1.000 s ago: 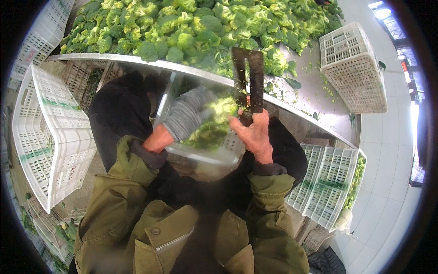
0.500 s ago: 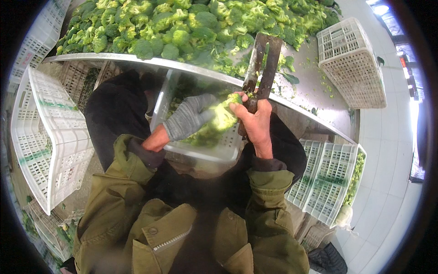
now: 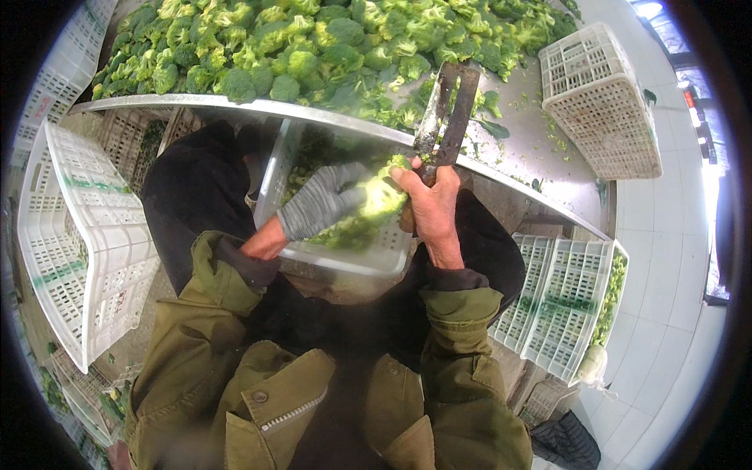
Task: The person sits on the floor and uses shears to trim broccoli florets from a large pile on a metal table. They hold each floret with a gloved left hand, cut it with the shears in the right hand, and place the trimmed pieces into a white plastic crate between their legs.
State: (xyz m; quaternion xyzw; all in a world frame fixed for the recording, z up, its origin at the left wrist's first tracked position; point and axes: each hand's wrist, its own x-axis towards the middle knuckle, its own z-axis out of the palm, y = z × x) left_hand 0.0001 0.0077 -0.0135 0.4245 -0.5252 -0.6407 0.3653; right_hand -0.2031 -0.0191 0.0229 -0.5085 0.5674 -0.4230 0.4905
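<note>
- The left hand [image 3: 323,202], in a grey knit glove, has its fingers closed on a broccoli piece [image 3: 382,197]; the fingertips are blurred, and where they meet the piece is hard to make out.
- The right hand [image 3: 437,205] is bare, its fingers clamped on the handle of a knife [image 3: 456,117], most of which the hand covers; its thumb lies against the broccoli piece.
- The knife's dark, broad blade, with a long slot down it, points away from the person, over the edge of the surface [image 3: 526,125]; whether it touches the surface cannot be told.
- The broccoli piece is between the two hands, above a white crate [image 3: 338,265] between the knees; glare washes out its paler part.
- Cut broccoli [image 3: 348,233] lies in that crate, partly hidden by the left hand and blurred; the crate's far end is in shadow under the surface.
- A broccoli heap [image 3: 274,59] on the surface is cut off by the upper edge of the view.
- A basket [image 3: 601,106] stands on the surface at the right; its contents cannot be seen.
- Beside the right knee, another crate [image 3: 554,305] shows only a strip of its green contents.
</note>
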